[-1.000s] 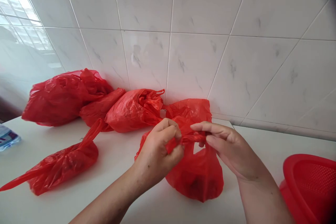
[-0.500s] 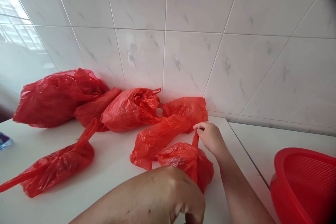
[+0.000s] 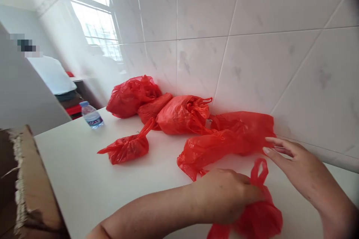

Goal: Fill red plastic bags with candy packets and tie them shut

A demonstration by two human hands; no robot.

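Note:
My left hand [image 3: 230, 196] reaches across the nearest red plastic bag [image 3: 262, 216], its fingers closed on the top of it. One handle loop of this bag stands up beyond my fingers. My right hand [image 3: 291, 158] hovers to the right of that loop, thumb and fingers apart, with nothing in it. Just past its fingertips lies a flatter red plastic bag [image 3: 244, 127] against the wall, joined in view by a crumpled red bag [image 3: 202, 149] in front. What the bags hold is hidden.
More filled red bags [image 3: 182, 115] line the tiled wall. A small tied red bag [image 3: 129, 149] lies by itself on the white table [image 3: 78, 171]. A water bottle [image 3: 92, 115] stands near the left edge. A torn cardboard box [image 3: 36, 186] is at lower left; a person [image 3: 53, 73] is beyond.
The view has swung left, bringing the bottle, box and person into sight and the red basket out. My right hand has let go of the bag's handle; my left hand has come onto the bag.

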